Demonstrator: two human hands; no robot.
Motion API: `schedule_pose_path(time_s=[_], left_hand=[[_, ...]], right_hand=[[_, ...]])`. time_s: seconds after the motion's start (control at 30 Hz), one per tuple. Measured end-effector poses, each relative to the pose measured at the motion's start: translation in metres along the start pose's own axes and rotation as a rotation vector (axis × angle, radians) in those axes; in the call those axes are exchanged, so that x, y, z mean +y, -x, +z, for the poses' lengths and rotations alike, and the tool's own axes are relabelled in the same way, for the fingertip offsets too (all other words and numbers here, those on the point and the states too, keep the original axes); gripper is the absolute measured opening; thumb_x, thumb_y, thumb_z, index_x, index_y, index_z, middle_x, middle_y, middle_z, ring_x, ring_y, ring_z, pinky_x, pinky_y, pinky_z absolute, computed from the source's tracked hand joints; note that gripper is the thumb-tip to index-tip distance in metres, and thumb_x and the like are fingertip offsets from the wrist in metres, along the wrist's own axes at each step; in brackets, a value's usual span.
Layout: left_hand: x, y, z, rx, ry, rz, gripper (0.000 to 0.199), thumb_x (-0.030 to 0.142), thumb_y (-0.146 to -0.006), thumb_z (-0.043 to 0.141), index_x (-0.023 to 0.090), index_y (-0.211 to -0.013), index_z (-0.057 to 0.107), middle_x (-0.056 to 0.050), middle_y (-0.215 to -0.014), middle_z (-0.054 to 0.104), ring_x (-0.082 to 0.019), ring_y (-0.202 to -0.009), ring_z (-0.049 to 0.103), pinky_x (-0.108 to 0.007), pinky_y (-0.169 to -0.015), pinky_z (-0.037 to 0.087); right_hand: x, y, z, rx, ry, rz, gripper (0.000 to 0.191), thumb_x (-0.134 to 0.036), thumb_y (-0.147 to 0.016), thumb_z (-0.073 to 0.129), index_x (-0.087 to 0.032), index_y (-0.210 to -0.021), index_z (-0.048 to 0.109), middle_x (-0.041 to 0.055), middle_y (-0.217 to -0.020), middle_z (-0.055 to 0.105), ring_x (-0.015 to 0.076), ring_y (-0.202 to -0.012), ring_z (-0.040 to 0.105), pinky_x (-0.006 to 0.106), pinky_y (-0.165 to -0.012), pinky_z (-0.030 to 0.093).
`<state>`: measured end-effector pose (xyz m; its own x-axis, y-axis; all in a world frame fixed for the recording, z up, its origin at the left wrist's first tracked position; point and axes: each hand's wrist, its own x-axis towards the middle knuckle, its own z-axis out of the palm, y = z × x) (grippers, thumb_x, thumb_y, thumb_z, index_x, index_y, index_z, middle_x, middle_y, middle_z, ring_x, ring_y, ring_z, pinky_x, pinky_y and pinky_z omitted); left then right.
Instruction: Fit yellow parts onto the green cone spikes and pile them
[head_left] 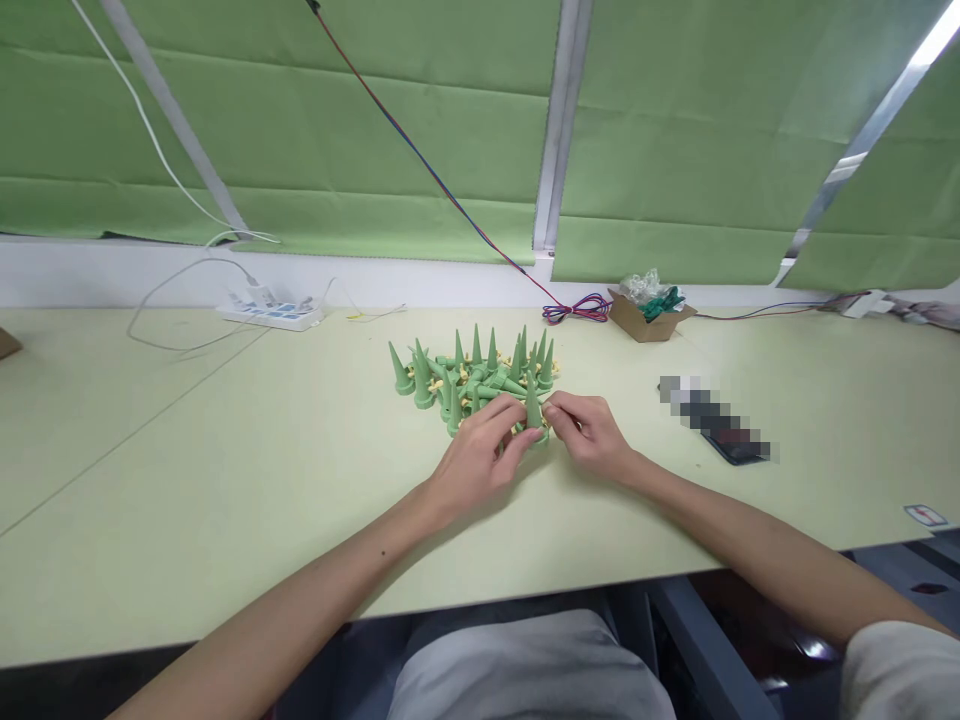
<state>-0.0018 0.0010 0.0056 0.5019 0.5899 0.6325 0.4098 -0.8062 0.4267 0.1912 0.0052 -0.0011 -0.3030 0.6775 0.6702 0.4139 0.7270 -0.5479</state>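
My left hand (491,445) grips the base of a green cone-shaped piece (533,405) between thumb and fingers, and the cone points upward. On the cone's right side, my right hand (589,432) is closed in a pinch close to its base; whatever lies between those fingertips is too small to make out. Just beyond my hands is a cluster of similar green cones (421,378), several upright and others lying on their sides. Small yellow parts (437,385) show among them. My left fingers hide part of the cluster's near edge.
A phone-like dark object (735,445), partly blurred out, lies to the right. A small cardboard box (651,322) with plastic and green material stands at the back beside a coiled red-blue cable (576,309). A white power strip (271,314) sits at the back left of the table (225,480).
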Motion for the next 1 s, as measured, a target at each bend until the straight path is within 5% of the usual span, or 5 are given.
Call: schedule_pose_path(time_s=[0.2, 0.73, 1.0], left_hand=[[-0.0038, 0.0015, 0.0008, 0.026, -0.348, 0.219, 0.021, 0.023, -0.102, 0.04, 0.018, -0.11, 0.059, -0.007, -0.098, 0.067, -0.011, -0.067, 0.061, -0.023, -0.048, 0.033], [-0.007, 0.006, 0.0014, 0.071, -0.522, 0.357, 0.026, 0.013, -0.098, 0.044, 0.019, -0.116, 0.061, -0.009, -0.1, 0.073, -0.009, -0.056, 0.06, -0.024, -0.045, 0.028], [-0.0039, 0.0085, 0.0096, 0.183, -0.483, 0.349, 0.016, 0.018, -0.099, 0.048, 0.017, -0.109, 0.06, -0.005, -0.089, 0.071, -0.009, -0.056, 0.058, -0.024, -0.043, 0.03]], right_hand=[[0.0022, -0.0018, -0.0005, -0.06, -0.07, 0.094, 0.04, -0.037, -0.1, 0.043, -0.021, -0.064, 0.039, -0.0052, -0.054, 0.034, 0.0094, -0.05, 0.029, 0.025, -0.049, 0.025], [-0.0039, -0.003, 0.0016, -0.084, -0.103, 0.187, 0.042, -0.039, -0.1, 0.04, -0.021, -0.063, 0.032, -0.0049, -0.058, 0.029, 0.0097, -0.054, 0.028, 0.026, -0.052, 0.023], [-0.0007, -0.0013, 0.0014, -0.102, -0.099, 0.158, 0.042, -0.039, -0.1, 0.039, -0.021, -0.064, 0.03, -0.0049, -0.058, 0.026, 0.0092, -0.055, 0.025, 0.025, -0.052, 0.022]])
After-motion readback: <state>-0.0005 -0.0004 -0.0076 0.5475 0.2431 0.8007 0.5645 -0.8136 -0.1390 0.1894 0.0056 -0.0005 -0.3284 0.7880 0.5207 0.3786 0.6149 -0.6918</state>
